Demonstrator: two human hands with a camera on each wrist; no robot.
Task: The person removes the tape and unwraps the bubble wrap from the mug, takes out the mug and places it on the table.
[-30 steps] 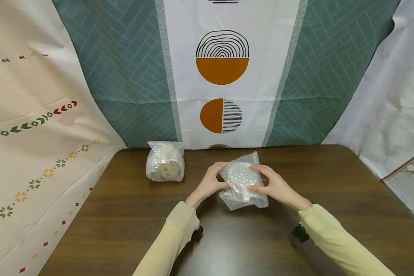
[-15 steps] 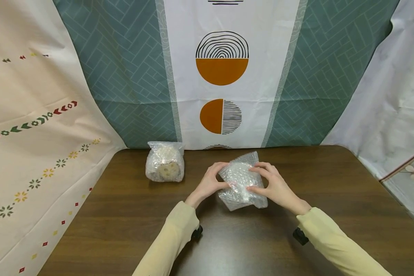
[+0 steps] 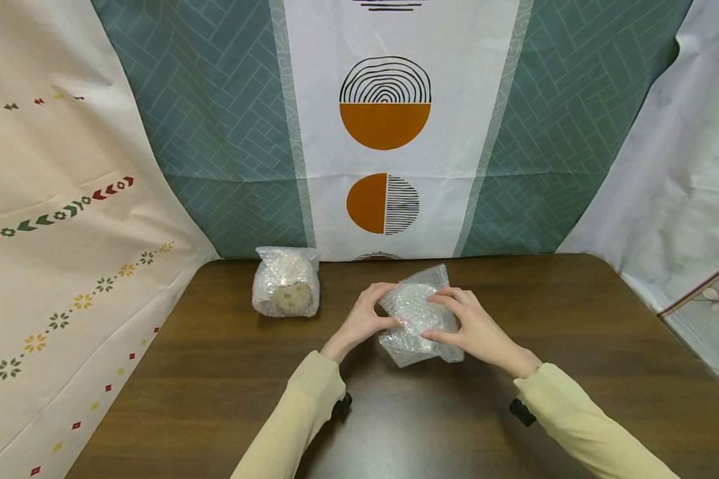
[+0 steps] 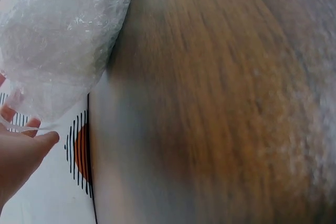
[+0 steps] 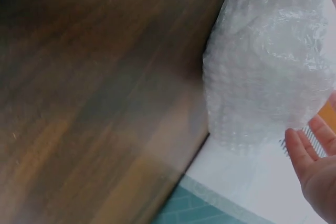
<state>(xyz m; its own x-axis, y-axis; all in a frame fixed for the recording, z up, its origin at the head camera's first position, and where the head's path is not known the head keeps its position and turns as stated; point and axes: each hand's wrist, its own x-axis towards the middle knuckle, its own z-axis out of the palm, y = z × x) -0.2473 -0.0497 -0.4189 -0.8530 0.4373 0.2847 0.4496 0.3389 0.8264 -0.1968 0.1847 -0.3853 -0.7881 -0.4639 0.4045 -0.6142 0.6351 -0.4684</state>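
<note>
A bubble-wrapped package (image 3: 416,309), clear and crinkled, is on the brown table between both hands. My left hand (image 3: 365,316) holds its left side, thumb toward the front and fingers at the back. In the left wrist view, a flap of the bubble wrap lies between the thumb and fingers of that hand (image 4: 21,156). Over the package's right side, my right hand (image 3: 476,332) touches the wrap with thumb and fingers spread apart. The right wrist view has this hand (image 5: 317,174) against the wrap's edge. What is inside the package cannot be made out.
A second bubble-wrapped package (image 3: 286,283), with a round tan face showing through, stands at the back left of the table (image 3: 216,399). Behind the table hangs a patterned cloth (image 3: 234,133). More cloth hangs on the left and right sides.
My right hand has slid slightly left over the package, its fingertips further from the right edge. The left hand and both packages have stayed nearly still.
</note>
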